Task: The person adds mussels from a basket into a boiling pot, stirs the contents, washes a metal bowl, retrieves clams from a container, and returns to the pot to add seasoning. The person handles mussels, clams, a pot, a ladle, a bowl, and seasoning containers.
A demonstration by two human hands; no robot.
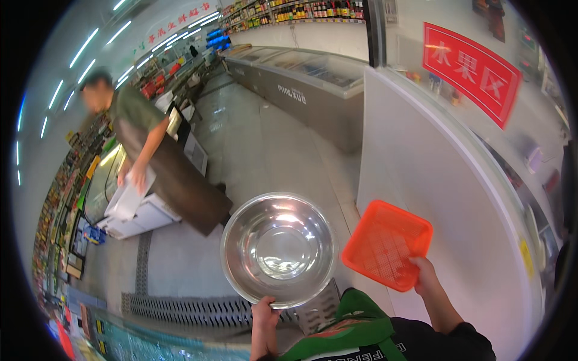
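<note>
My left hand (265, 311) grips the near rim of a large round stainless steel basin (282, 250). The basin holds nothing that I can see, and bright light glints off its inside. To its right, my right hand (423, 274) holds an orange plastic mesh basket (387, 243) by its right-hand rim. That basket is shallow, rectangular and tilted, with the floor faintly visible through its perforated bottom. Basin and basket are apart, both held out over the tiled floor. Below them shows the green apron (343, 329) on my front.
At left a person (158, 149) in a dark apron handles a white container (131, 196) by a display case. Chest freezers (293, 81) line the far aisle. A white partition (433, 189) curves along my right. Slotted drain grating (189, 310) and a water tank (149, 340) lie lower left.
</note>
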